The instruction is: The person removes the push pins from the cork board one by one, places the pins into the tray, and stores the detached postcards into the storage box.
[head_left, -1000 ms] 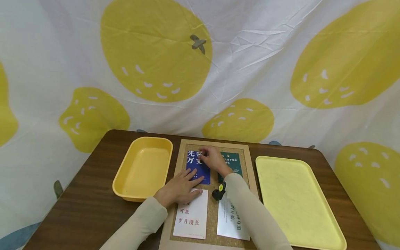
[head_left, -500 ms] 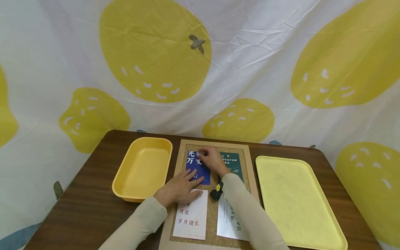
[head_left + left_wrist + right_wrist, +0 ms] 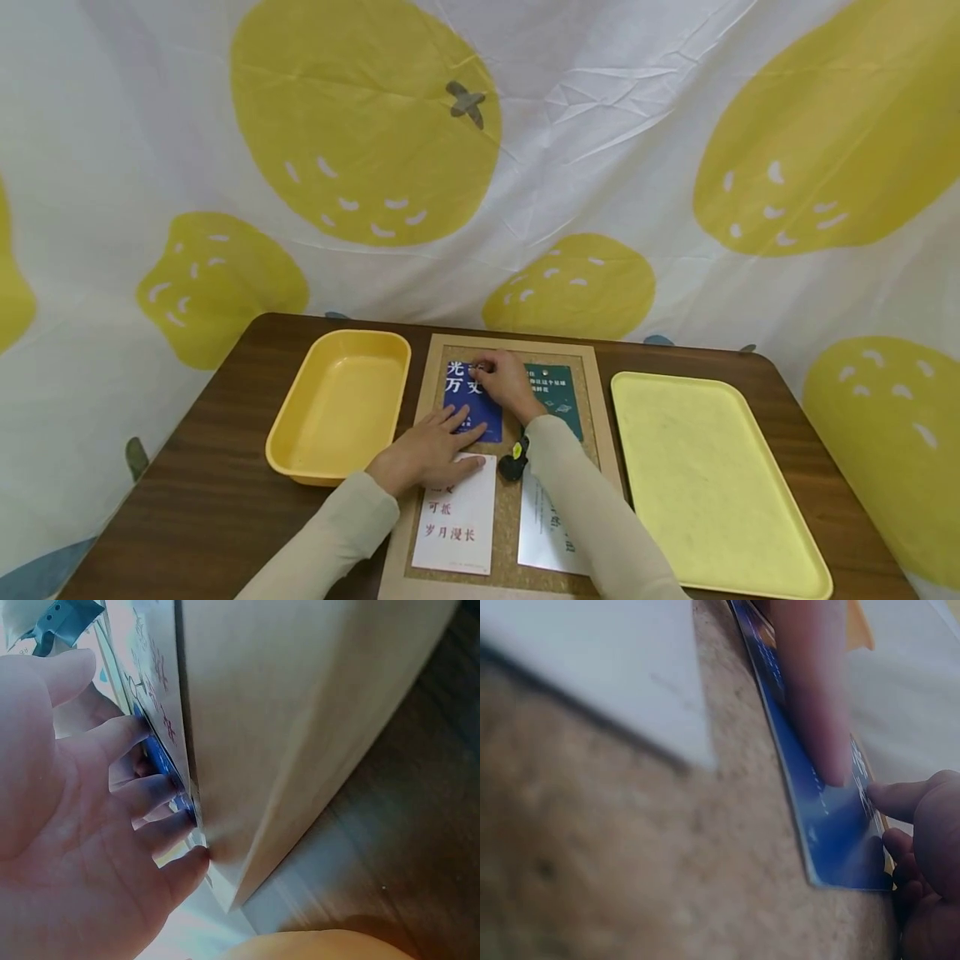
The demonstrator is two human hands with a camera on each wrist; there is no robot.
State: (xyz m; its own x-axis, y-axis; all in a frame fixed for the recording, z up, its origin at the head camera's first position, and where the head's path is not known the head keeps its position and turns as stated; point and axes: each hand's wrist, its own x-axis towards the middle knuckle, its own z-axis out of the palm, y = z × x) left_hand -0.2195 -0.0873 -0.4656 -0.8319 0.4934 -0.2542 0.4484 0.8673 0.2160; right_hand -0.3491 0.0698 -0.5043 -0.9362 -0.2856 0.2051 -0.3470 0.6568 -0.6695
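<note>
A blue card [image 3: 489, 410] with white lettering lies at the upper left of a framed cork board [image 3: 508, 525]. My left hand [image 3: 438, 450] rests on its lower part, fingers spread and straight, the thumb over a white card [image 3: 453, 552] below. The left wrist view shows those fingertips on the board. At the blue card's top edge, my right hand [image 3: 510, 385] has thumb and fingers curled together in a pinch. In the right wrist view, these fingers [image 3: 934, 847] meet the card's lettered end; the small thing between them is hidden.
A green card [image 3: 562, 421] with a small pin at its top lies right of the blue one. Below it is a silvery card [image 3: 540, 537], partly under my right sleeve. A deep yellow basin [image 3: 341, 408] stands left, a pale yellow tray [image 3: 716, 483] right, both on the brown table [image 3: 202, 467].
My right wrist and forearm have shifted slightly left, while the fingertips stay at the blue card's top. The left hand keeps its place. The head view has turned a little.
</note>
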